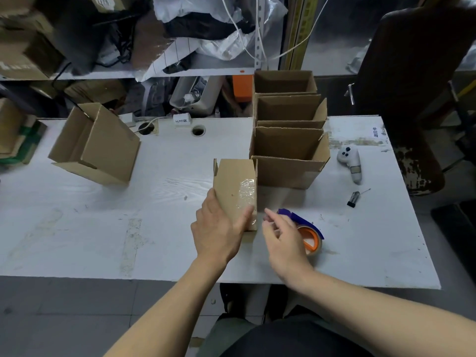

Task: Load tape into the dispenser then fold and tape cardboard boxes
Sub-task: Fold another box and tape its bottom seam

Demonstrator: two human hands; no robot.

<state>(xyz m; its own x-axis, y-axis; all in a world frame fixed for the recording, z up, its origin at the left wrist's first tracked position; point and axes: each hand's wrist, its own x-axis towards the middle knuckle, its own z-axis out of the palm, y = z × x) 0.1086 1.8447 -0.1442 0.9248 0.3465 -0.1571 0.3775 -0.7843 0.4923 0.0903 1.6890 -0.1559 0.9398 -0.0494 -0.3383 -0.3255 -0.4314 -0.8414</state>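
Both forearms reach in from the near table [103, 240] edge, and the left hand [219, 233] has its grip on the near end of a small taped cardboard box [235, 191]: palm against the left face, thumb laid across the shiny tape on the top. Just right of it the right hand [283, 240] hovers with fingers loosely spread and holds nothing, apart from the box by a narrow gap. Partly under that hand, on the table, lies the tape dispenser [306, 228], blue-bodied with an orange-cored roll, near the held box but not touching it. Straight beyond the box stands a row of open boxes [288, 145] running toward the back edge, the nearest one touching or just beside the held box's far right side. A white handheld controller [351, 161] and a small dark tool [353, 195] lie to the right of the row, with bare surface out to the right edge. On the left, one open box [98, 145] lies tipped on its side, well apart, with a broad bare stretch between it and the hands. Cluttered shelves [128, 70] close off the back.
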